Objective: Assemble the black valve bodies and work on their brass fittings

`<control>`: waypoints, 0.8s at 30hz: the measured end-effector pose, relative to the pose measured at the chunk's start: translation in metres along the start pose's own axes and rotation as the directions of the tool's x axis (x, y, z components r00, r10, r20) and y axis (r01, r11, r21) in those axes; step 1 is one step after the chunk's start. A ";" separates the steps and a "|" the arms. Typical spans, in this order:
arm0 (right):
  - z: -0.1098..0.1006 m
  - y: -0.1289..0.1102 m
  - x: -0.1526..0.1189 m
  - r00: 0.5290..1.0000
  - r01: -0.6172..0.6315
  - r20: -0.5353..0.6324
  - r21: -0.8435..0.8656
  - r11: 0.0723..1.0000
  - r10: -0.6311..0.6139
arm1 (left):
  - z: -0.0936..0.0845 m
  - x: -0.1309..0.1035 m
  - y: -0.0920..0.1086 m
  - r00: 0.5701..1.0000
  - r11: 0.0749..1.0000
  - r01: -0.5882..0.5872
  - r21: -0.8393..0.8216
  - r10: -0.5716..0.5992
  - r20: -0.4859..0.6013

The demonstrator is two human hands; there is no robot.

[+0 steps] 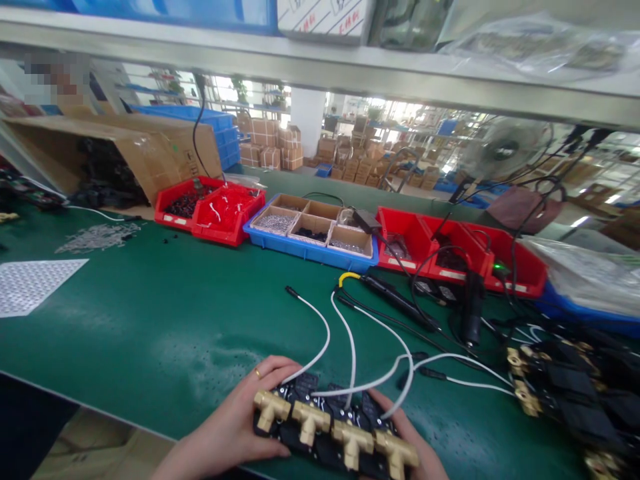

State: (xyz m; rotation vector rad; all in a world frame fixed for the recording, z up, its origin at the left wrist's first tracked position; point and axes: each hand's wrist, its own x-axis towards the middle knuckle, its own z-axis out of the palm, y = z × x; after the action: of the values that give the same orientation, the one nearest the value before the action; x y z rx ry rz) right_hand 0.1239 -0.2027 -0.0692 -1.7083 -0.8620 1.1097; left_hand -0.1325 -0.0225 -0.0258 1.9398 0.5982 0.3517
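Both hands hold a black valve assembly (pixel 320 443) with several brass T-shaped fittings along its near side, at the bottom centre over the green table. My left hand (pixel 245 417) wraps round its left end, with a ring on one finger. Round the right end is my right hand (pixel 413 443), its fingers partly hidden behind the assembly. White cables (pixel 353 347) with black plugs rise from the assembly and curve over the table. More black assemblies with brass fittings (pixel 565 387) are piled at the right.
Red bins (pixel 223 213) and a blue tray (pixel 310 252) of small parts line the back. A black tool with a yellow hook (pixel 400 300) lies right of centre. On the left are a cardboard box (pixel 170 150), clear plastic pieces and a printed sheet (pixel 37 283). A shelf (pixel 320 63) crosses above.
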 end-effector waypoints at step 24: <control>-0.095 -0.008 0.007 0.886 0.245 -0.280 -0.396 0.885 -0.371 | -0.047 -0.061 -0.066 0.938 0.993 0.099 0.072 -0.069 -0.339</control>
State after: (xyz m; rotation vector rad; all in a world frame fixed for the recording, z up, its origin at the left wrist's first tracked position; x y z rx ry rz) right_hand 0.2148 -0.2224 -0.0451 -1.8921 -1.1041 0.4273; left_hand -0.2230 0.0017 -0.0638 1.9444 0.9292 0.6187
